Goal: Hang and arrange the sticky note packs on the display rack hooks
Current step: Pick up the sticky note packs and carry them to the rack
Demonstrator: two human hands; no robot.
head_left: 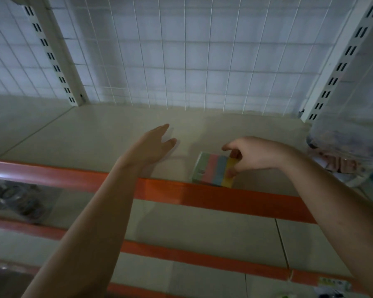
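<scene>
One right hand (252, 154) pinches the sticky note pack (214, 169) (left hand (153, 145) flat, fingers straight).

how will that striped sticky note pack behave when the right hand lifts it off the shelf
The sticky note pack looks like a flat block, so probably stiff and unlikely to roll. Its wrap seems glossy, so possibly slippery. The right hand pinches only its yellow end, so it may tilt.

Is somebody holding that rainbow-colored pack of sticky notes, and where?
Yes. The right hand pinches the sticky note pack at its yellow end with its fingers. The left hand holds nothing.
</scene>
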